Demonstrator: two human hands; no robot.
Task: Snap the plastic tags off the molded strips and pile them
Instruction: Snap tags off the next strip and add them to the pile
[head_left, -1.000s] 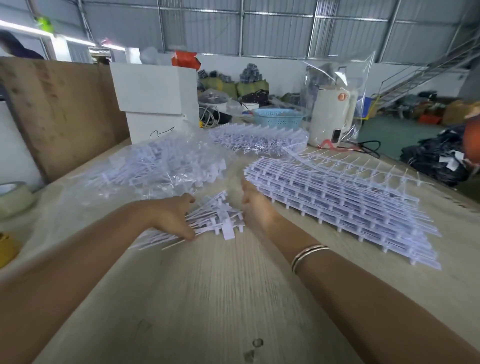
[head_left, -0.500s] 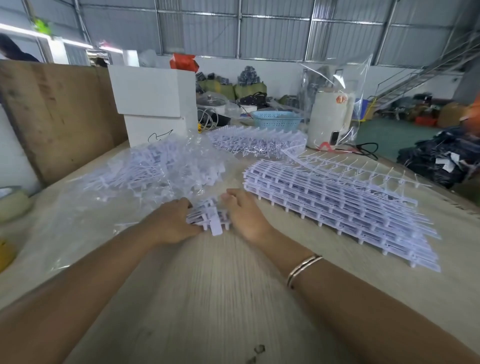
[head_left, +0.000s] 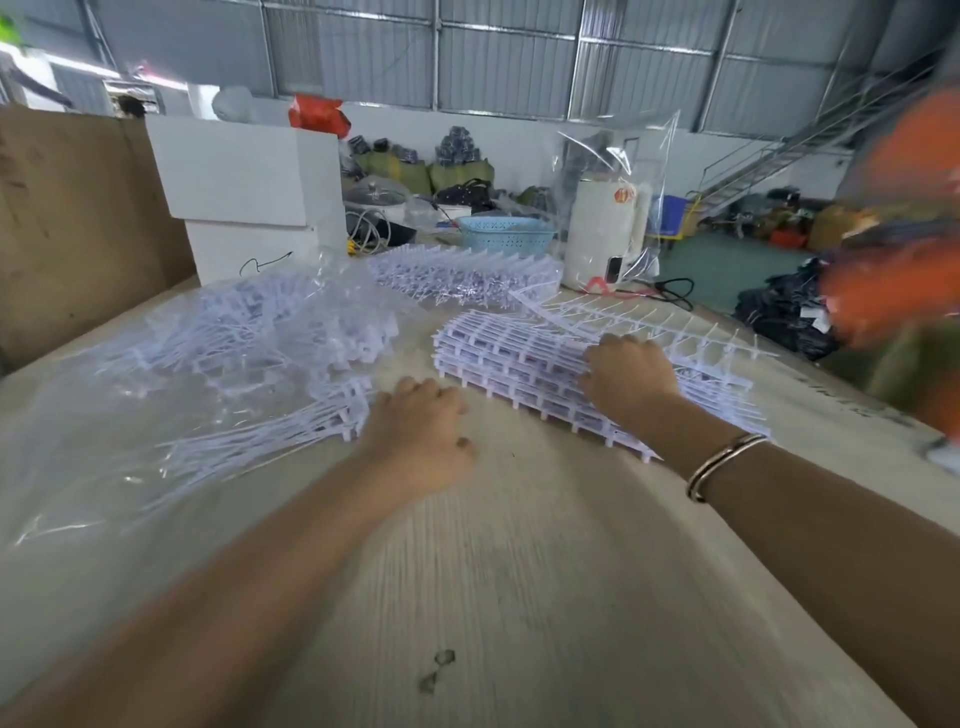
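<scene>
Your right hand (head_left: 626, 376) has left the small bundle and now rests with fingers curled on the stack of strips (head_left: 524, 364) at 1 o'clock, while your left hand (head_left: 418, 428), loosely curled, nudges snapped tags (head_left: 291, 441) toward the 10 o'clock pile (head_left: 270, 332); plenty remains.

Pale wooden table (head_left: 519, 571), stacked molded strips (head_left: 509, 358), clear plastic sheet (head_left: 93, 415)
</scene>
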